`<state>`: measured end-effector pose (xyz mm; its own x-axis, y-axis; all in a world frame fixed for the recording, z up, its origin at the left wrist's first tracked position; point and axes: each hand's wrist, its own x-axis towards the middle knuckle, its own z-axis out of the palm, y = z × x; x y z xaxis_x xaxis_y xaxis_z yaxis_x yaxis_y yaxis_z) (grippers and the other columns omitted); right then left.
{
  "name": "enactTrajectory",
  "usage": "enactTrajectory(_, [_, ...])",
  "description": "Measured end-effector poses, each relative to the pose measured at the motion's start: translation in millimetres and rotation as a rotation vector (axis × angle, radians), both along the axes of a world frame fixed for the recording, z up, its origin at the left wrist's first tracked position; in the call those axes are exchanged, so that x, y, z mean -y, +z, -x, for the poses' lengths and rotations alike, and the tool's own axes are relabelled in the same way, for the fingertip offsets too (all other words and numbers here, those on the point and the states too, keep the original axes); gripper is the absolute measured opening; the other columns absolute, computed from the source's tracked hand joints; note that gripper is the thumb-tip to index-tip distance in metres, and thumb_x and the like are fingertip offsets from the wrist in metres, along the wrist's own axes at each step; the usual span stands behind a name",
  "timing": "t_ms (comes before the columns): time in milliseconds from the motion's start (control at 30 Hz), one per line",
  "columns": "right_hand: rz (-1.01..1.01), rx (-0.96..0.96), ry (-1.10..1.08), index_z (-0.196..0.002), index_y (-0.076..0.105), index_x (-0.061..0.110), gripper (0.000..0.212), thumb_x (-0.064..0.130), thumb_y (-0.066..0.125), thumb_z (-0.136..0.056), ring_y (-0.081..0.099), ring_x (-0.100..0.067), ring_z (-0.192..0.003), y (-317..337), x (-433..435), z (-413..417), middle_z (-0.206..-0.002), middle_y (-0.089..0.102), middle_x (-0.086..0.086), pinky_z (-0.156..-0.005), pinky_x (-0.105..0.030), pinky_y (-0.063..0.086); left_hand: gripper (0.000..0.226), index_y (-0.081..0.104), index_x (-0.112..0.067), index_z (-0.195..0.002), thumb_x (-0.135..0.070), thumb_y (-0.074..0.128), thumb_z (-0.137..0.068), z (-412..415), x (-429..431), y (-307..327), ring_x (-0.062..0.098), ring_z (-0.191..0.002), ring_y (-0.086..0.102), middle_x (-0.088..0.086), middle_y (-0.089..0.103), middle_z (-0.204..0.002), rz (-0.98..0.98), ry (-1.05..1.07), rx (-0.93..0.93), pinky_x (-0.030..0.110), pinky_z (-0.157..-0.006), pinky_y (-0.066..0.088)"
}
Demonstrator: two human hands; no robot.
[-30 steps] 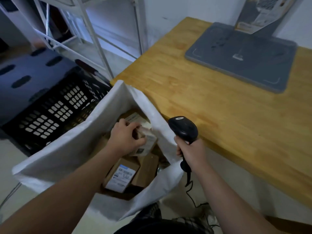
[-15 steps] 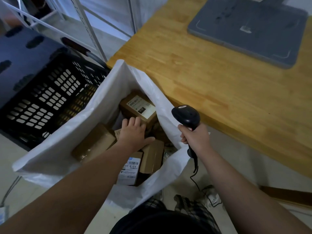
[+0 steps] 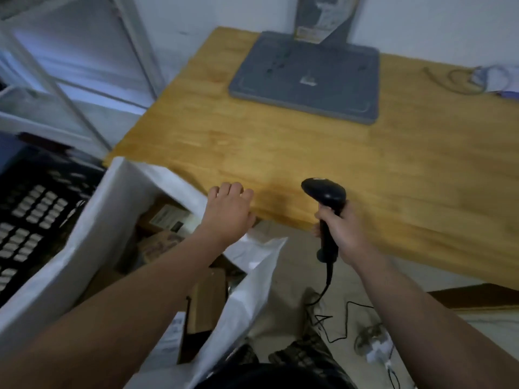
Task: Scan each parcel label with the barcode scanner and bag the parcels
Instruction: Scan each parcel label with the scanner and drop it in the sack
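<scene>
A large white bag [image 3: 92, 242] stands open at the left of the wooden table [image 3: 309, 169], with several brown cardboard parcels [image 3: 165, 217] inside, some showing white labels. My left hand [image 3: 227, 211] hovers empty at the bag's right rim by the table's near edge, fingers loosely curled downward. To its right, my right hand [image 3: 341, 234] grips the handle of the black barcode scanner [image 3: 324, 197], whose head points up and left over the table edge. The scanner's cable hangs down to the floor.
A grey flat stand base [image 3: 306, 77] sits on the table's far side. A coil of cable [image 3: 466, 77] lies at the far right. A black perforated crate [image 3: 33, 214] stands left of the bag. White metal shelving [image 3: 84, 80] is behind it.
My left hand let go of a parcel inside the bag and rose out to the bag's rim by the table edge. The view swung right and up; the scanner hand stayed level.
</scene>
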<state>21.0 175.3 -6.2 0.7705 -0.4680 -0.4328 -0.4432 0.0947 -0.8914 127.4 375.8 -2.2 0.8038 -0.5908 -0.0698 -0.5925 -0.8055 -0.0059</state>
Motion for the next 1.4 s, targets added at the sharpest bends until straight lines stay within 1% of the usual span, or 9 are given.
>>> enactTrajectory(133, [0.064, 0.061, -0.149, -0.113, 0.05, 0.019, 0.024, 0.03, 0.061, -0.095, 0.065, -0.021, -0.087, 19, 66, 2, -0.106, 0.059, -0.004, -0.081, -0.042, 0.059, 0.046, 0.046, -0.019, -0.134, -0.045, 0.043, -0.096, -10, 80, 15, 0.027, -0.123, 0.04, 0.005, 0.047, -0.132, 0.045, -0.079, 0.016, 0.039, -0.101, 0.027])
enactTrajectory(200, [0.157, 0.055, -0.152, -0.105, 0.052, 0.024, 0.015, 0.036, 0.054, -0.097, 0.065, -0.022, -0.079, 27, 100, -1, -0.098, 0.062, -0.004, -0.078, -0.044, 0.058, 0.046, 0.045, -0.02, -0.135, -0.046, 0.043, -0.096, -16, 121, 21, 0.026, -0.124, 0.038, 0.004, 0.045, -0.133, 0.061, -0.106, 0.014, 0.039, -0.101, 0.026])
enactTrajectory(300, [0.261, 0.012, -0.163, -0.114, 0.045, 0.019, 0.026, 0.041, 0.046, -0.1, 0.063, -0.022, -0.065, 32, 153, -10, -0.097, 0.062, -0.003, -0.069, -0.043, 0.056, 0.046, 0.043, -0.02, -0.136, -0.045, 0.042, -0.097, -24, 181, 29, 0.026, -0.126, 0.036, 0.004, 0.044, -0.134, 0.081, -0.134, -0.01, 0.039, -0.103, 0.026])
enactTrajectory(500, [0.266, -0.181, -0.19, -0.114, 0.034, 0.018, 0.052, 0.007, 0.073, -0.082, 0.06, -0.023, -0.058, 21, 262, -11, -0.094, 0.06, -0.011, -0.053, -0.036, 0.052, 0.047, 0.043, -0.022, -0.137, -0.046, 0.042, -0.096, -36, 274, 23, 0.024, -0.126, 0.037, 0.003, 0.045, -0.134, 0.072, -0.15, -0.081, 0.038, -0.104, 0.027])
enactTrajectory(667, [0.24, -0.213, -0.274, -0.104, 0.038, 0.014, 0.039, 0.003, 0.07, -0.083, 0.06, -0.026, -0.062, 7, 333, -31, -0.087, 0.054, -0.006, -0.069, -0.052, 0.059, 0.047, 0.042, -0.022, -0.138, -0.046, 0.041, -0.097, -53, 333, 14, 0.024, -0.127, 0.036, 0.003, 0.044, -0.135, 0.032, -0.146, -0.136, 0.039, -0.105, 0.026])
enactTrajectory(767, [0.318, -0.198, -0.296, -0.094, 0.041, 0.018, 0.032, 0.008, 0.07, -0.082, 0.058, -0.022, -0.067, -3, 366, -55, -0.08, 0.053, 0.0, -0.067, -0.044, 0.053, 0.046, 0.043, -0.021, -0.136, -0.044, 0.041, -0.097, -71, 370, 8, 0.023, -0.125, 0.038, 0.003, 0.046, -0.133, 0.019, -0.144, -0.135, 0.039, -0.104, 0.027])
enactTrajectory(900, [0.347, -0.201, -0.278, -0.106, 0.045, 0.014, 0.028, 0.012, 0.065, -0.087, 0.049, -0.011, -0.067, -23, 400, -89, -0.083, 0.051, 0.001, -0.053, -0.027, 0.037, 0.046, 0.045, -0.019, -0.135, -0.042, 0.044, -0.096, -91, 409, -8, 0.025, -0.124, 0.039, 0.004, 0.048, -0.131, -0.01, -0.131, -0.154, 0.04, -0.103, 0.029])
enactTrajectory(1200, [0.461, -0.426, -0.202, -0.119, 0.05, 0.009, 0.042, 0.03, 0.065, -0.087, 0.057, -0.028, -0.101, -62, 430, -140, -0.111, 0.057, -0.01, -0.084, -0.04, 0.049, 0.044, 0.048, -0.018, -0.133, -0.039, 0.049, -0.094, -127, 437, -30, 0.025, -0.124, 0.041, 0.005, 0.049, -0.131, -0.019, -0.112, -0.14, 0.04, -0.102, 0.03])
enactTrajectory(1400, [0.568, -0.56, -0.169, -0.128, 0.042, 0.003, 0.058, 0.038, 0.064, -0.087, 0.043, -0.032, -0.122, -59, 428, -144, -0.13, 0.043, -0.018, -0.103, -0.043, 0.04, 0.043, 0.048, -0.017, -0.132, -0.039, 0.047, -0.095, -133, 435, -24, 0.026, -0.123, 0.042, 0.006, 0.05, -0.131, -0.013, -0.125, -0.12, 0.04, -0.102, 0.031])
